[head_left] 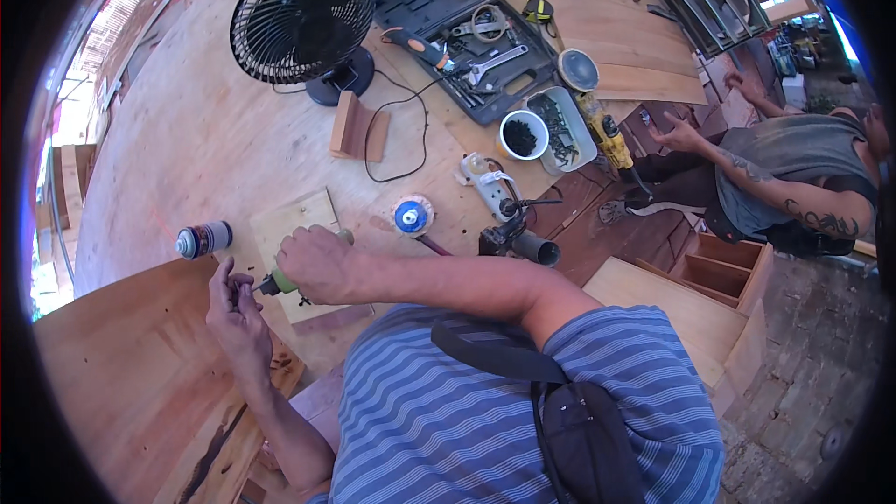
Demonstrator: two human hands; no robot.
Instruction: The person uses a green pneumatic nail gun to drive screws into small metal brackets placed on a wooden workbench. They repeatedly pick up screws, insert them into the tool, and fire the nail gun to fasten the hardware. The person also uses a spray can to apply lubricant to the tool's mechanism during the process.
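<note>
My right hand (pixel 319 266) is wrapped round a green drill (pixel 282 281), whose black nose points left. Most of its body is hidden under the hand. At the drill's tip, my left hand (pixel 241 319) has its fingers curled and pinched together beside a thin bit; what they hold is too small to make out. Beneath the drill lies a pale square board (pixel 313 210) on the wooden table. A spray can (pixel 205 240) lies on its side just beyond my left hand.
A black fan (pixel 303 19), an open tool case (pixel 467 37), a white tub (pixel 521 135) of dark screws and a power strip (pixel 490 189) crowd the table. A yellow power tool (pixel 607 135) lies right. Another person (pixel 784 168) sits at the right beside a wooden drawer box (pixel 719 266).
</note>
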